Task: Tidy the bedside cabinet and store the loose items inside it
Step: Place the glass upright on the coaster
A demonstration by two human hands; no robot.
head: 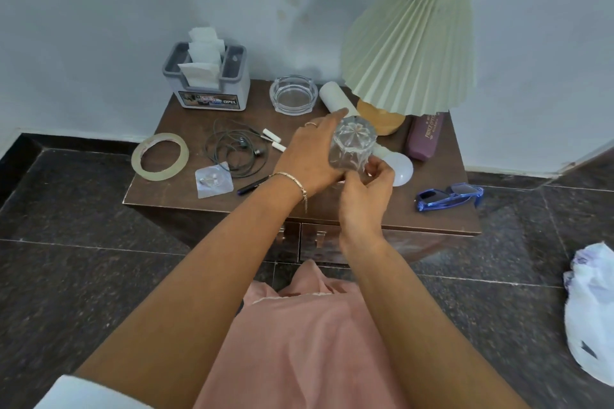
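— Both your hands are on the clear cut-glass tumbler (pixel 353 148): your left hand (pixel 310 159) has its grip wrapped around the side, and your right hand (pixel 367 191) pinches at its lower rim. You hold it upside down, just above the middle of the dark brown wooden bedside cabinet (pixel 212 191).

— How far along am I?

— Barely begun, by my reckoning. Its two front doors (pixel 319 242) look closed, and the worktop carries a roll of clear tape (pixel 160 156), tangled grey earphones (pixel 237 151), blue-framed sunglasses (pixel 450 196), a white light bulb (pixel 400 168) and a round glass ashtray (pixel 294 95).

— Any writing?

— "OPEL" on the grey tissue box (pixel 209 80); the purple case (pixel 425 136) reads "PRINCE", the rest blurred.
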